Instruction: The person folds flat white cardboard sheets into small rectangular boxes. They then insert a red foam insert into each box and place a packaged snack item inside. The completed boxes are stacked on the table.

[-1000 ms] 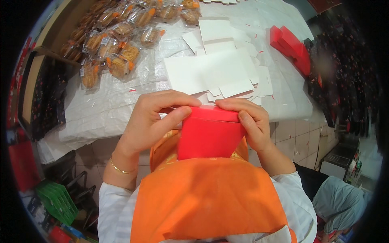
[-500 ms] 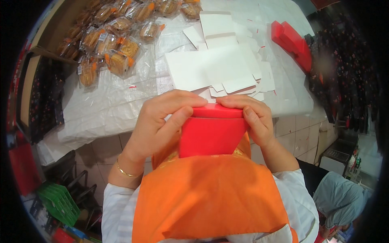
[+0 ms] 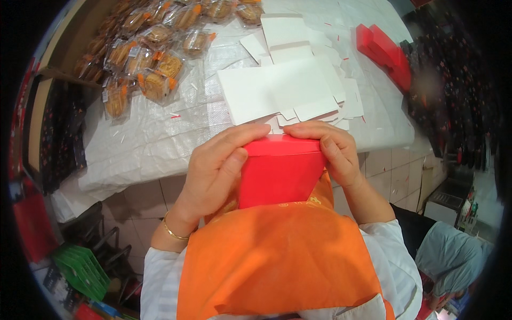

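Red cardboard box is held mid-view, between orange apron at six o'clock and white card blanks at twelve; uneven thumb pressure could, I judge, crease its top edge; left hand clasps its ten-o'clock corner, right hand its two-o'clock corner, both angled in from eight and four, fingers curled over the far edge.
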Available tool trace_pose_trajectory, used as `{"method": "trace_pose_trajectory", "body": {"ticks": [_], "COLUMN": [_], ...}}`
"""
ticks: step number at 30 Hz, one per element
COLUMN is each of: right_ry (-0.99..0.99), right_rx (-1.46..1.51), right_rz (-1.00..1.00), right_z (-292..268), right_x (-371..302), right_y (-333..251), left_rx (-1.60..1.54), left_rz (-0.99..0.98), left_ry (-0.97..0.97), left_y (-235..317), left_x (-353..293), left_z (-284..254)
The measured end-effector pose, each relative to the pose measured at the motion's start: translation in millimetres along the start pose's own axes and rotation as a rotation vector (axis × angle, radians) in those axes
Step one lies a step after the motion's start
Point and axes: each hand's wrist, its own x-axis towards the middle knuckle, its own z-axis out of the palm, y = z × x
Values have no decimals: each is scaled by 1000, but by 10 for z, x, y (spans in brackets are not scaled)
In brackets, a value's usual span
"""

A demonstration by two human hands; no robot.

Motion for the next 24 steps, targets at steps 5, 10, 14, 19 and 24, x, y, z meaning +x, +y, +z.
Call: {"method": "trace_pose_trajectory", "body": {"ticks": [5, 10, 14, 19, 24], "right_ry": [-11, -7, -4, -8, -13], "right_rx": [-171, -244, -198, -197, -208], "right_rz": [-35, 19, -12, -11, -2], "right_z": [-14, -18, -1, 50, 66], "right_x": [38, 86, 82, 107, 100], "right_y": [-70, -139, -109, -101, -98], "left_rx": [6, -103, -82, -88, -83], "left_rz": [1, -185, -175, -161, -236], "left_ry": [1, -1, -50, -62, -61], "left_y": [-6, 76, 74, 78, 116], "left_x": [41, 55, 88, 121, 128], "left_z": [-44, -59, -117, -127, -129]}}
